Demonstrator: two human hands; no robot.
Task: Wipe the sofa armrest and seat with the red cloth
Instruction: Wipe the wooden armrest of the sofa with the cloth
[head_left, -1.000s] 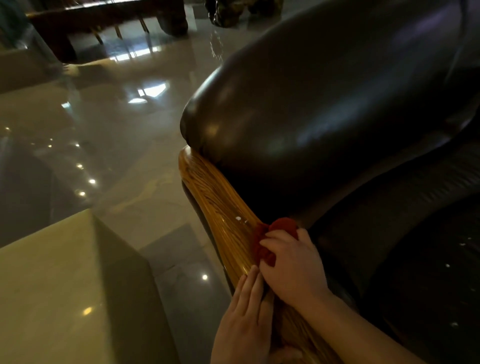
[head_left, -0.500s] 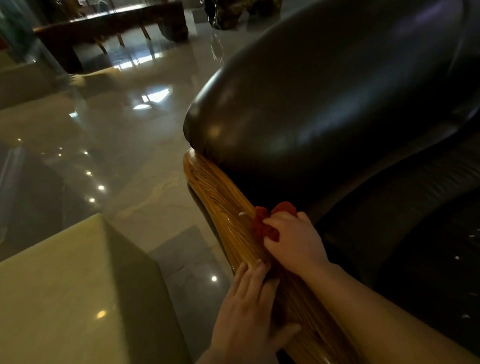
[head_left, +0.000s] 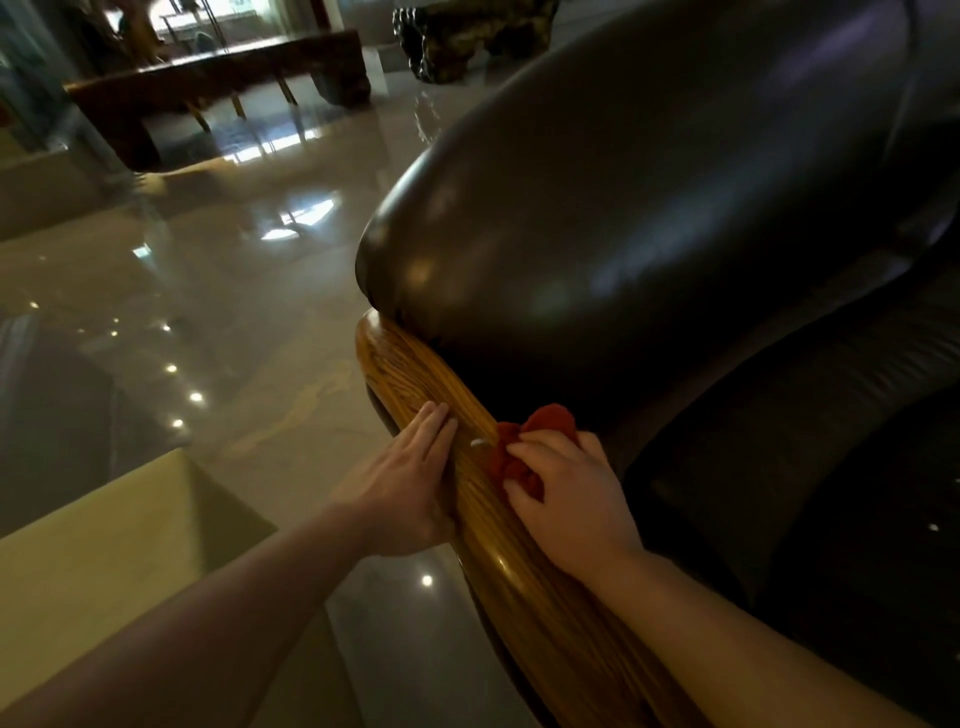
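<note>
A dark leather sofa fills the right side, with a padded leather armrest (head_left: 623, 208) above a curved wooden rail (head_left: 410, 374). The dark seat (head_left: 831, 441) lies to the right of the rail. My right hand (head_left: 571, 499) is closed on a bunched red cloth (head_left: 540, 431), pressing it on the wooden rail where the rail meets the leather. My left hand (head_left: 410, 483) lies flat with fingers together on the outer left side of the rail. A small pale speck (head_left: 477, 443) sits on the wood between the two hands.
A glossy tiled floor (head_left: 234, 312) spreads to the left of the sofa. A pale block-shaped side table (head_left: 104, 561) stands at lower left. A dark wooden bench (head_left: 218, 78) and a dark carved piece (head_left: 467, 36) stand at the back.
Both hands have slid further up the wooden rail toward its front end. My left hand moved from behind the right hand to beside it on the rail's outer side.
</note>
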